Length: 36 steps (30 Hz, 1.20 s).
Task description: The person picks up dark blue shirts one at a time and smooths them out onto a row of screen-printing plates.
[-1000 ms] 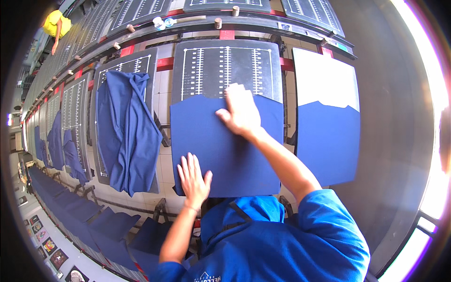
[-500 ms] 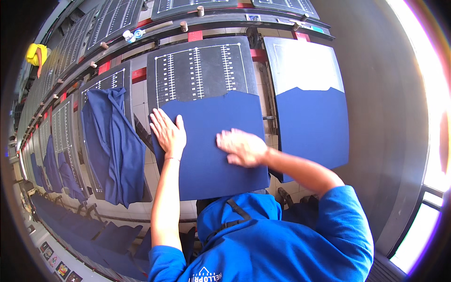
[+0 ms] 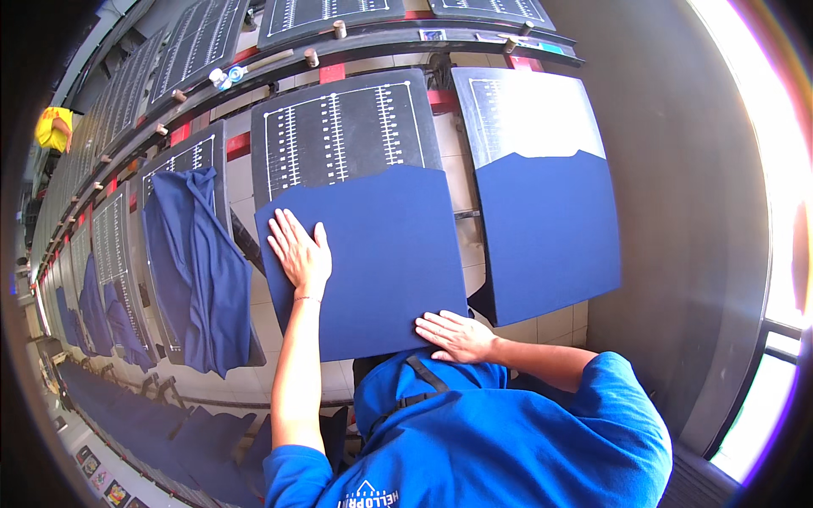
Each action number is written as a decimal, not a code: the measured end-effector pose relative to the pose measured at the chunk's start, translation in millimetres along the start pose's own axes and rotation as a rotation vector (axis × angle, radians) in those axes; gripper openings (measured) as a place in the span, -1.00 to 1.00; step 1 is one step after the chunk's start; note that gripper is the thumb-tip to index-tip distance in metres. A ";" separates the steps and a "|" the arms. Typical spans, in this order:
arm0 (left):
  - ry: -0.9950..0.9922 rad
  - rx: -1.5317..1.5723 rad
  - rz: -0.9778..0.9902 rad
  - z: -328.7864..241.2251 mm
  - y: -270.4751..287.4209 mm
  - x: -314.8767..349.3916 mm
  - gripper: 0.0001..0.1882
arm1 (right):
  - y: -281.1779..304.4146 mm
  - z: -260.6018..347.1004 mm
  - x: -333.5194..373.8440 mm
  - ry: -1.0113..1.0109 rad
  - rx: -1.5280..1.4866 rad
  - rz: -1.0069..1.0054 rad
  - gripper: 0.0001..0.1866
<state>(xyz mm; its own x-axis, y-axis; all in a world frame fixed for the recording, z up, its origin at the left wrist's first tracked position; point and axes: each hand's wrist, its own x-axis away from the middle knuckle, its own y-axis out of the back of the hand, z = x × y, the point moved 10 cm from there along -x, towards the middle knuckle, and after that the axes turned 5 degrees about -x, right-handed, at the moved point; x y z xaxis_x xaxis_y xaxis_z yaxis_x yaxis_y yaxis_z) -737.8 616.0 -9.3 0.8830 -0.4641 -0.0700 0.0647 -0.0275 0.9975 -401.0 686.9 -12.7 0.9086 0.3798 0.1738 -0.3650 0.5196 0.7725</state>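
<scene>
A dark blue cut fabric panel [image 3: 381,245] lies flat over the lower part of a dark board [image 3: 309,140] with white ruled scales. My left hand [image 3: 300,254] rests flat on the panel's left side, fingers stretched out. At the panel's lower right corner lies my right hand [image 3: 457,337], palm down with its fingers extended, close to my blue shirt. Neither hand grips anything. The panel's shaped upper edge runs across the board below the scales, and the cloth looks smooth.
To the right, another blue panel [image 3: 546,237] covers a second board [image 3: 542,110]. A crumpled blue cloth [image 3: 199,271] drapes over the board on the left. Beyond runs a dark rail [image 3: 373,51] with short pegs. A person in yellow [image 3: 54,129] stands far left.
My right hand has moved down from the panel's middle to its lower right corner. My left hand stays flat on the left side. The view has shifted slightly.
</scene>
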 end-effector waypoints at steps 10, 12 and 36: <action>-0.945 0.356 0.257 -213.8 50.1 226.9 -0.16 | 200.2 -173.7 -117.7 -0.284 0.260 -0.626 -0.24; -0.733 0.246 0.638 -163.5 30.8 195.0 -0.16 | 178.9 -162.9 -100.5 -0.325 0.177 -0.643 -0.20; 0.100 0.410 -0.181 211.2 67.4 160.4 -0.47 | 41.7 75.9 -251.9 -0.335 0.175 -0.298 -0.08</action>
<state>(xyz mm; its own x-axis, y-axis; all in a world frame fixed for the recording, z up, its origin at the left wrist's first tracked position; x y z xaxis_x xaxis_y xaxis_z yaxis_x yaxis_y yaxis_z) -690.0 352.8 47.9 0.9163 -0.3327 -0.2231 0.0500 -0.4577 0.8877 -629.7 554.8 22.1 0.9943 -0.0491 0.0942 -0.0649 0.4208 0.9048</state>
